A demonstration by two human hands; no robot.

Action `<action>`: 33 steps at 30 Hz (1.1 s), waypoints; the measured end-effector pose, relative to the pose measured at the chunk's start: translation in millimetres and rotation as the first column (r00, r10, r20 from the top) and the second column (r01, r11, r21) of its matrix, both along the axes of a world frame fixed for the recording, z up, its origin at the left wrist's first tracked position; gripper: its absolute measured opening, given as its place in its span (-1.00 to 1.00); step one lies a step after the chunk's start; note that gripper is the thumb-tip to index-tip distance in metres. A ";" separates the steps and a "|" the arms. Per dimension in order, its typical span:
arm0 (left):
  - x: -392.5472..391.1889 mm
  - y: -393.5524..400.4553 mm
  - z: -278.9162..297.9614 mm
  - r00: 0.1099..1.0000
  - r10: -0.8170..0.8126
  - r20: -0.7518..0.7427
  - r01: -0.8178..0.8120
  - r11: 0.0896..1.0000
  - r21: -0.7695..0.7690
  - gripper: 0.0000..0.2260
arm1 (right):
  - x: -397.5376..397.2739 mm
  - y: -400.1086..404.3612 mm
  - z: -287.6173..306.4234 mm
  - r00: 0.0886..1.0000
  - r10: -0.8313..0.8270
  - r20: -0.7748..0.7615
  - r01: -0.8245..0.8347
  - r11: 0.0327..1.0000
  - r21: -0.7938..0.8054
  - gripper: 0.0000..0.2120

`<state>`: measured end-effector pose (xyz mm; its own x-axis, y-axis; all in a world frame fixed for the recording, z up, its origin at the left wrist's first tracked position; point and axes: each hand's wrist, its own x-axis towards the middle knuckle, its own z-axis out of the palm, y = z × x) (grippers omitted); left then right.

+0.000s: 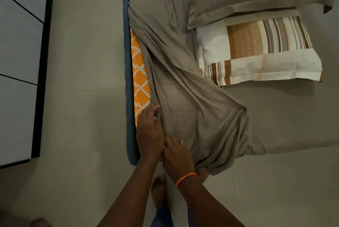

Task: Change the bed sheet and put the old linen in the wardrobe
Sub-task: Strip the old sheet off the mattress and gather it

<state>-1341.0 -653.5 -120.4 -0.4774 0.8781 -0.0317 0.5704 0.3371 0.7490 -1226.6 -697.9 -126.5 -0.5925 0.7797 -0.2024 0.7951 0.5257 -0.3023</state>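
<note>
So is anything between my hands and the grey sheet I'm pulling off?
No. Both the left hand and the right hand already rest directly on the bunched grey sheet at the mattress edge; nothing visible lies between.
</note>
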 end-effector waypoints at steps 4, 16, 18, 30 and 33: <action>5.3 -1.7 6.4 0.999 -0.039 -0.010 0.039 0.999 -0.014 -0.67 | 25.6 34.8 0.1 0.965 0.259 -0.027 -0.259 0.966 0.022 -0.62; 59.8 35.6 8.4 0.959 -0.284 -0.009 0.283 0.958 -0.044 -0.68 | 205.9 265.0 52.8 0.880 -0.462 0.111 0.444 0.882 0.156 -0.74; 75.1 39.7 8.7 0.952 -0.305 0.016 0.305 0.951 -0.047 -0.68 | 190.7 250.0 49.7 0.873 -0.487 0.028 0.488 0.873 0.000 -0.76; 120.8 54.8 53.7 0.902 -0.429 0.052 0.428 0.903 0.026 -0.70 | 172.6 118.7 60.5 0.183 -0.841 -0.510 0.678 0.483 -0.554 -0.77; 147.8 58.9 71.4 0.876 -0.481 0.045 0.479 0.876 0.049 -0.72 | 201.5 117.3 84.4 0.151 -0.823 -0.548 0.756 0.453 -0.472 -0.83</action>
